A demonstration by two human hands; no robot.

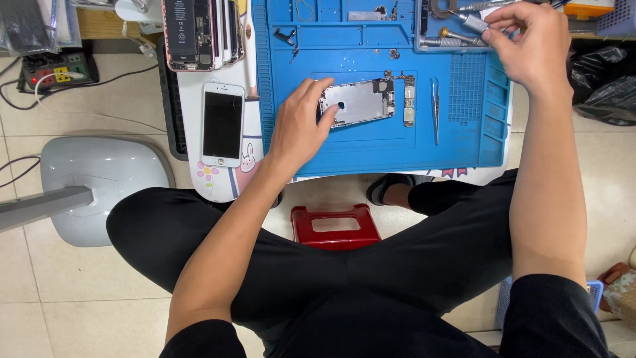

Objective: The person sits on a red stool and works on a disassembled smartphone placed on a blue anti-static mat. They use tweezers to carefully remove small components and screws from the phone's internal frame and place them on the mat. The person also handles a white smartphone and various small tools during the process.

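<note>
A big blue mat (490, 142) covers the desk, and on its middle lies the opened phone shell (360, 102), thin, light, probably fragile inside, so best held by its edges. The left hand (301, 126) rests spread on the shell's left end, fingertips pinning it flat. Up at the tool tray, the right hand (530, 43) pinches a small silver screwdriver (472, 21). Slim tweezers (435, 109) lie beside.

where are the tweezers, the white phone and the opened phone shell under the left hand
tweezers (435, 109), head view, mid-shaft
white phone (222, 124), head view, middle of dark screen
opened phone shell (361, 101), head view, bare metal plate
</note>
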